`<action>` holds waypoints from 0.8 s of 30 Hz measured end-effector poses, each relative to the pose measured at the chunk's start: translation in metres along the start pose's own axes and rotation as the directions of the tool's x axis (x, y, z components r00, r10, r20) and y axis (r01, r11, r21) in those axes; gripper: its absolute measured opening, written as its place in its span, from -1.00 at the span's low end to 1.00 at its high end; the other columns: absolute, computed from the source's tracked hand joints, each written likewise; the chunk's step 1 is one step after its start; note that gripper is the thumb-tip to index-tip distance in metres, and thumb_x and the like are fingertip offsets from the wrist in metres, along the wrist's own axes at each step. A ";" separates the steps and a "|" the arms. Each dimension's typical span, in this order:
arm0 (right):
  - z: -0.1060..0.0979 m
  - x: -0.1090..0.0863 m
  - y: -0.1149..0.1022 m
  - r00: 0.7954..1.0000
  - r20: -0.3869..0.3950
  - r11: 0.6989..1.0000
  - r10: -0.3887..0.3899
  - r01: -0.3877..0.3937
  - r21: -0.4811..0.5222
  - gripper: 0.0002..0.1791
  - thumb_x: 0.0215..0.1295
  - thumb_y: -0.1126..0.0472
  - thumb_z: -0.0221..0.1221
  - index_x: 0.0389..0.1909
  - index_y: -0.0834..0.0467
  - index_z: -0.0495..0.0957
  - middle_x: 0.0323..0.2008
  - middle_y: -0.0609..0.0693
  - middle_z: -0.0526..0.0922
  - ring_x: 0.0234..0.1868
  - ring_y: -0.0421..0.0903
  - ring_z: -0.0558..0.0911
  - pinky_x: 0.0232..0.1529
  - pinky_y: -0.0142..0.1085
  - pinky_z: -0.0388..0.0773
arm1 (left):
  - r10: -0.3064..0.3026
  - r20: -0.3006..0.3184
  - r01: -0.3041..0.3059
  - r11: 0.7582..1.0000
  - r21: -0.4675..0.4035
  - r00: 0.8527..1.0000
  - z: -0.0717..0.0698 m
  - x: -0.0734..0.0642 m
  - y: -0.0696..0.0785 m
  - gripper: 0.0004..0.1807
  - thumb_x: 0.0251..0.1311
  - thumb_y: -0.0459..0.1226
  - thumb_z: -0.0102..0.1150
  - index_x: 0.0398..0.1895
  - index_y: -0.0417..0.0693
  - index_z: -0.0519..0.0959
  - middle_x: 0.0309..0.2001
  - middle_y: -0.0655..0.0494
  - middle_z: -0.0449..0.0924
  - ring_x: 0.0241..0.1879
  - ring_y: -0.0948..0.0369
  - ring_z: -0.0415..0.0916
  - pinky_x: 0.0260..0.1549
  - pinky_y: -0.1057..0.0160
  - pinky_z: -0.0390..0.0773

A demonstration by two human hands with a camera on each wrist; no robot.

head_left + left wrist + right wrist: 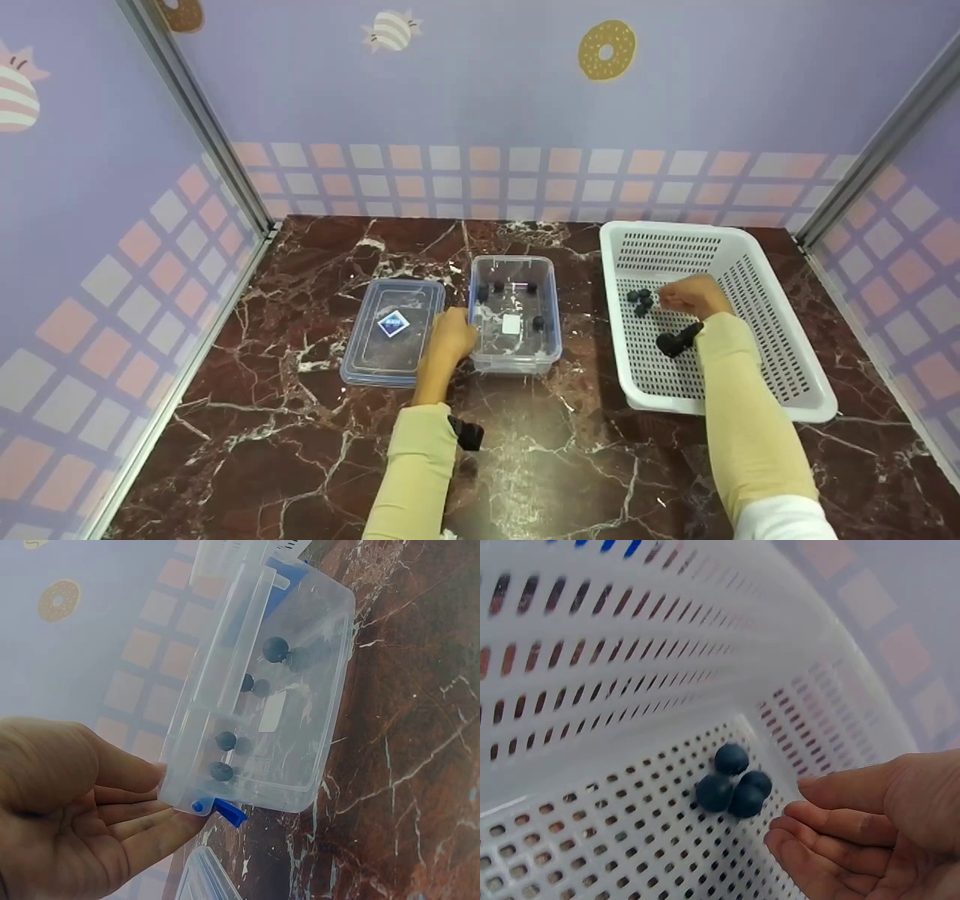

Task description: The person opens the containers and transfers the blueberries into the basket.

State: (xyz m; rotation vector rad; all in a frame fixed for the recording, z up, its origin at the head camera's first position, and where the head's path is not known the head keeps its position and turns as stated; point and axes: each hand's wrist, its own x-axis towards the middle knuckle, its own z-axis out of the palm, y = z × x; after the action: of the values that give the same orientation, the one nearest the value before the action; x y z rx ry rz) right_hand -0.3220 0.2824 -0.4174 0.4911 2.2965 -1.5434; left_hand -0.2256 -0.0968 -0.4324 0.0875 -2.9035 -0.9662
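Observation:
My left hand (452, 335) pinches the left side wall of a clear plastic food container (511, 366); in the left wrist view the thumb is at its rim and the fingers are beside a blue clip (230, 813). Several dark blueberries (275, 649) lie spread over the container's floor. Inside the white perforated basket (625, 360), my right hand (694, 295) hovers just right of a small cluster of blueberries (715, 793). Its fingers are loosely bent, thumb apart from them, with nothing between them.
A clear lid with a blue rim (390, 352) and a blue label lies flat left of the container. The brown marble table (300, 457) is bounded by patterned panels (480, 112) at the back and both sides.

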 end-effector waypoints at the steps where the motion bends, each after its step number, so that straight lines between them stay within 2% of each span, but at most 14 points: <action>1: 0.002 -0.002 -0.005 1.000 -0.013 1.000 -0.023 0.023 -0.011 -0.96 0.17 0.37 0.16 -0.38 0.26 0.57 -0.60 -0.12 0.61 -0.50 -0.24 0.63 -0.18 -0.35 0.63 | -0.003 0.000 0.003 1.000 0.001 1.000 0.000 0.000 0.000 -0.87 0.00 -0.46 0.01 -0.54 -0.27 0.58 -0.30 -0.24 0.68 -0.13 -0.20 0.57 -0.10 -0.06 0.50; 4: 0.009 -0.008 -0.022 0.993 -0.044 0.991 -0.109 0.105 -0.081 -0.92 0.19 0.31 0.18 -0.47 0.21 0.57 -0.67 -0.17 0.58 -0.57 -0.28 0.58 -0.27 -0.40 0.60 | -0.013 0.004 0.013 1.000 0.004 1.000 0.000 0.000 0.000 -0.86 0.00 -0.45 0.00 -0.53 -0.26 0.58 -0.28 -0.23 0.68 -0.12 -0.19 0.57 -0.10 -0.05 0.51; 7: 0.018 -0.015 -0.039 0.981 -0.054 0.974 -0.185 0.176 -0.145 -0.88 0.20 0.25 0.21 -0.37 0.25 0.60 -0.65 -0.20 0.60 -0.56 -0.31 0.56 -0.33 -0.43 0.57 | -0.008 0.001 0.008 1.000 0.010 1.000 0.000 0.000 0.000 -0.85 0.01 -0.44 0.00 -0.51 -0.26 0.59 -0.28 -0.22 0.68 -0.12 -0.18 0.58 -0.10 -0.04 0.51; 9: 0.026 -0.019 -0.050 0.975 -0.046 0.965 -0.219 0.209 -0.161 -0.75 0.20 0.23 0.21 -0.17 0.32 0.60 -0.55 -0.18 0.63 -0.51 -0.30 0.57 -0.30 -0.44 0.56 | -0.003 0.000 0.003 1.000 0.011 1.000 0.001 0.000 -0.001 -0.85 0.02 -0.44 0.01 -0.50 -0.27 0.61 -0.27 -0.23 0.68 -0.11 -0.19 0.58 -0.09 -0.05 0.51; 11: 0.034 -0.021 -0.058 0.969 -0.029 0.957 -0.246 0.238 -0.165 -0.62 0.21 0.24 0.21 0.00 0.36 0.54 -0.39 -0.08 0.68 -0.42 -0.29 0.61 -0.25 -0.46 0.57 | 0.000 0.002 0.000 1.000 0.006 1.000 0.002 0.000 -0.001 -0.84 0.02 -0.44 0.02 -0.47 -0.29 0.62 -0.27 -0.24 0.68 -0.10 -0.21 0.57 -0.07 -0.06 0.50; 14: 0.049 -0.022 -0.068 0.953 -0.012 0.932 -0.301 0.292 -0.214 -0.59 0.22 0.23 0.22 0.03 0.40 0.53 -0.20 0.13 0.69 -0.36 -0.26 0.65 -0.22 -0.45 0.59 | -0.003 0.002 0.003 1.000 -0.003 1.000 0.005 0.004 -0.004 -0.84 0.01 -0.44 0.03 -0.45 -0.29 0.63 -0.27 -0.25 0.68 -0.09 -0.22 0.57 -0.07 -0.07 0.50; 15: 0.054 -0.023 -0.072 0.946 -0.005 0.918 -0.325 0.314 -0.244 -0.60 0.21 0.23 0.22 0.01 0.39 0.55 -0.15 0.17 0.68 -0.36 -0.26 0.65 -0.20 -0.44 0.59 | -0.003 0.000 0.003 1.000 0.000 1.000 0.006 0.005 -0.005 -0.85 0.00 -0.45 0.03 -0.46 -0.29 0.63 -0.27 -0.25 0.68 -0.10 -0.23 0.57 -0.08 -0.07 0.51; 16: 0.060 -0.025 -0.075 0.938 0.009 0.902 -0.346 0.335 -0.272 -0.62 0.21 0.22 0.22 -0.01 0.38 0.57 -0.12 0.21 0.67 -0.36 -0.26 0.65 -0.19 -0.43 0.59 | 0.023 -0.030 -0.023 1.000 0.003 0.999 0.014 0.010 -0.012 -0.85 -0.03 -0.43 0.02 -0.52 -0.24 0.61 -0.32 -0.23 0.68 -0.15 -0.22 0.58 -0.16 -0.05 0.52; 18: 0.072 -0.027 -0.080 0.918 0.037 0.855 -0.396 0.383 -0.348 -0.66 0.20 0.21 0.23 -0.07 0.35 0.62 -0.13 0.23 0.68 -0.40 -0.28 0.62 -0.20 -0.41 0.58 | 0.021 -0.034 -0.020 1.000 0.009 0.999 0.015 0.012 -0.013 -0.87 -0.05 -0.43 0.03 -0.55 -0.23 0.60 -0.35 -0.22 0.68 -0.17 -0.21 0.59 -0.19 -0.04 0.53; 22: 0.097 -0.034 -0.089 0.866 0.125 0.736 -0.483 0.480 -0.477 -0.72 0.17 0.20 0.24 -0.17 0.30 0.68 -0.28 0.19 0.73 -0.49 -0.29 0.56 -0.34 -0.41 0.51 | 0.027 -0.046 -0.028 1.000 -0.009 0.999 0.012 0.010 -0.011 -0.86 -0.04 -0.45 0.02 -0.56 -0.25 0.59 -0.36 -0.23 0.67 -0.19 -0.21 0.59 -0.21 -0.06 0.52; 23: 0.102 -0.035 -0.090 0.850 0.143 0.702 -0.507 0.503 -0.505 -0.73 0.16 0.20 0.25 -0.20 0.29 0.69 -0.32 0.18 0.74 -0.50 -0.27 0.55 -0.37 -0.40 0.49 | 0.006 -0.022 -0.006 1.000 -0.011 1.000 0.005 0.004 -0.003 -0.86 -0.02 -0.46 0.03 -0.51 -0.30 0.61 -0.32 -0.25 0.68 -0.14 -0.22 0.59 -0.14 -0.08 0.52; 24: 0.108 -0.036 -0.092 0.839 0.157 0.676 -0.522 0.518 -0.524 -0.75 0.15 0.20 0.25 -0.22 0.28 0.70 -0.34 0.17 0.74 -0.49 -0.23 0.55 -0.37 -0.37 0.49 | 0.009 -0.023 -0.009 1.000 -0.012 1.000 0.004 0.004 -0.003 -0.85 -0.01 -0.46 0.02 -0.49 -0.30 0.62 -0.31 -0.25 0.68 -0.14 -0.22 0.58 -0.14 -0.07 0.51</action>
State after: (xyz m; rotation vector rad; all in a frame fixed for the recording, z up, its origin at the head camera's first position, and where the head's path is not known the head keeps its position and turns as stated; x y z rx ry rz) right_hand -0.3238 0.1459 -0.3652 -0.3568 2.8790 -0.9540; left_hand -0.2296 -0.0974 -0.4376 0.0841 -2.8738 -0.9751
